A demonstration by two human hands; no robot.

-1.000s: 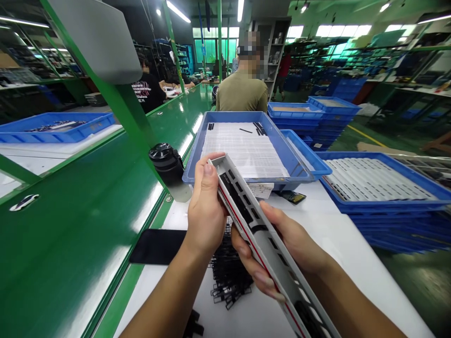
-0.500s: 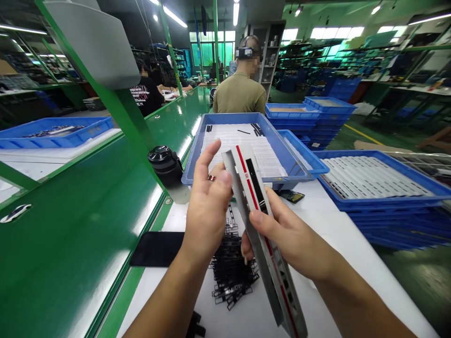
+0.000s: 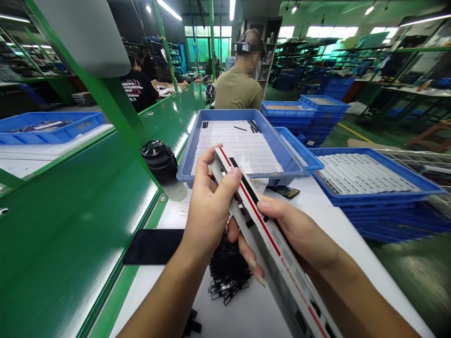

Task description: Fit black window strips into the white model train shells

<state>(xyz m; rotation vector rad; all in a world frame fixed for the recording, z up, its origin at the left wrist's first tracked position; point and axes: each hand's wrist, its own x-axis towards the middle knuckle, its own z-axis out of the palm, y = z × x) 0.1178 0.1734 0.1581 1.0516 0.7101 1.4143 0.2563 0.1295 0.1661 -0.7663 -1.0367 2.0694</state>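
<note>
A long white shell with a red stripe and black window strips (image 3: 268, 234) slants from the middle of the view down to the lower right. My left hand (image 3: 211, 197) is closed round its upper end, thumb on the striped face. Farther down, my right hand (image 3: 299, 230) grips the same shell, with its thumb beside the black strip and fingertips showing underneath. Below the hands a pile of thin black frame pieces (image 3: 229, 277) lies on the white tabletop (image 3: 141, 300), partly hidden by the shell and my left hand.
A blue tray (image 3: 183, 172) of white strips stands ahead. A black bottle (image 3: 162, 169) and a dark phone (image 3: 151, 246) are at the left, beside the green conveyor (image 3: 63, 225). Stacked blue trays (image 3: 380, 202) stand right. A person (image 3: 237, 87) sits beyond the tray.
My left thumb and fingers have closed onto the shell's upper end. The shell has turned to a flatter slant, its lower end farther right. The view has shifted slightly.
</note>
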